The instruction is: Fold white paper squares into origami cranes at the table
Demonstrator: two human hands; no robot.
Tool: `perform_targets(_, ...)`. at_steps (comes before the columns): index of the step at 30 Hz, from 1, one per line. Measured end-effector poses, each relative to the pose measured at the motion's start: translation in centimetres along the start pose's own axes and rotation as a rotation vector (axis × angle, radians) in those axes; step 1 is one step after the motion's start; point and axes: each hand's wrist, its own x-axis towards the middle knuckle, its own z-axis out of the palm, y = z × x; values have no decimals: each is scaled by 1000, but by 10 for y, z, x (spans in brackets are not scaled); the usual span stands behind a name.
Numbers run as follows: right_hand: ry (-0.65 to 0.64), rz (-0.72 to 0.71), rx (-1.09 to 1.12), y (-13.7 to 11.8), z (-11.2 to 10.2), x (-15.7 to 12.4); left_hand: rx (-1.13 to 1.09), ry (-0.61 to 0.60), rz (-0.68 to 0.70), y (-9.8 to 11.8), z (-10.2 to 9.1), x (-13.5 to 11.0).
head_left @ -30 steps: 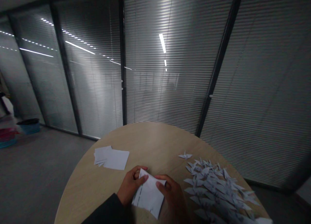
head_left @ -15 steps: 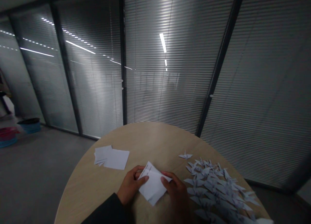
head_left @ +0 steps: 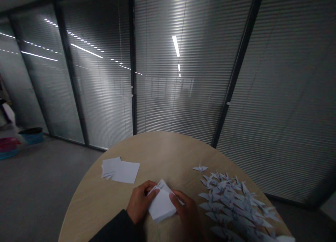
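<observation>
A partly folded sheet of white paper (head_left: 162, 205) is held between my two hands, just above the near part of the round table. My left hand (head_left: 141, 200) pinches its left edge, thumb on top and fingers behind. On the right edge, my right hand (head_left: 186, 206) grips the paper the same way, its thumb pressing on the front. Faint print shows near the paper's upper corner. The lower edge looks bent into a fold. The fingers behind the paper are partly hidden.
Folded paper cranes (head_left: 236, 203) crowd the right side of the wooden table (head_left: 168, 147), with a single crane (head_left: 200, 167) a little apart. Loose white sheets (head_left: 126, 171) lie at the left. Glass panels with blinds stand behind; tubs (head_left: 33, 135) sit on the floor far left.
The paper has tilted and shifted slightly down and left, and its right and lower parts are more folded in. My right hand has moved a little left with it.
</observation>
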Motion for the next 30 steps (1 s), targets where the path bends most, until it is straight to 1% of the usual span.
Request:
perform_targets(4, 18, -6, -42, 2, 0, 0, 106, -6, 16, 5, -1, -2)
perform_targets(9, -44, 25, 9, 4, 1, 1, 184, 11, -3, 10, -1, -3)
perform_targets(12, -56, 23, 48, 6, 3, 2, 201, 34, -5, 8, -1, -2)
perform_targets(16, -84, 24, 34, 5, 4, 1, 218, 45, -5, 2, -1, 0)
perform_targets(20, -139, 3, 31, 0, 3, -3, 294, 46, 29, 1, -1, -2)
perform_targets(23, -144, 10, 32, -1, 3, -3, 349, 17, 75, 5, -2, -5)
perform_targets(25, -140, 19, 29, 0, 4, -3, 331, -14, 104, 7, -3, -7)
perform_targets(27, -115, 32, 21, 2, 4, -2, 273, -12, 107, 7, -2, -6)
perform_targets(30, -60, 53, -16, 3, 3, 0, 101, 17, 35, 3, 0, -3)
